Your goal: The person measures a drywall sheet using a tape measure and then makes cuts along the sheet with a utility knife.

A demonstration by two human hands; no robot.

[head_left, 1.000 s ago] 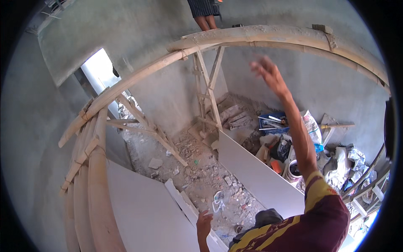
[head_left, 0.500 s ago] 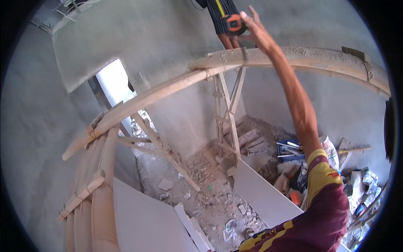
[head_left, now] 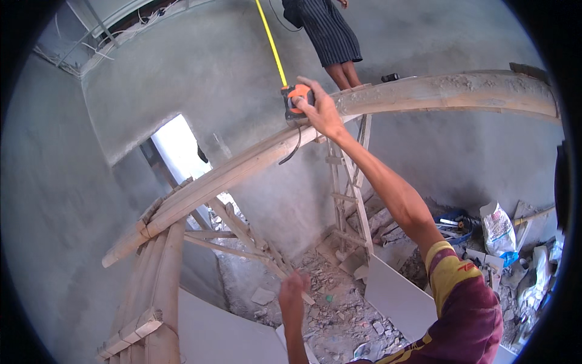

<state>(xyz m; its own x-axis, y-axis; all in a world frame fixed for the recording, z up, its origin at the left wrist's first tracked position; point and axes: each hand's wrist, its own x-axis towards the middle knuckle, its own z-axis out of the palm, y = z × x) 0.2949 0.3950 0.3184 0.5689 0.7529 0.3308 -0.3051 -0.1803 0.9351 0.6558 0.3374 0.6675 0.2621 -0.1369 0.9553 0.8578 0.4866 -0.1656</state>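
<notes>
My right hand (head_left: 324, 114), raised at the end of an outstretched arm, grips an orange and black tape measure (head_left: 296, 102). From its case a yellow tape blade (head_left: 271, 40) runs upward out of view, and a dark strap dangles below. Behind and under it passes a pale wooden scaffold beam (head_left: 233, 171). My left hand (head_left: 293, 293) is lower down, in front of the rubble floor; blur hides how its fingers are set, and nothing held shows in it.
A person in a striped dark wrap (head_left: 332, 35) stands up on the planks beyond. Timber supports (head_left: 353, 194) hold the beam. Pale boards (head_left: 400, 297) lean over a rubble-strewn floor (head_left: 330, 315). A white sack (head_left: 498, 230) and a blue tub (head_left: 451, 225) stand at right.
My right hand has moved down and left with the tape measure, and a long stretch of yellow blade now shows above it. My left hand has come into view from below.
</notes>
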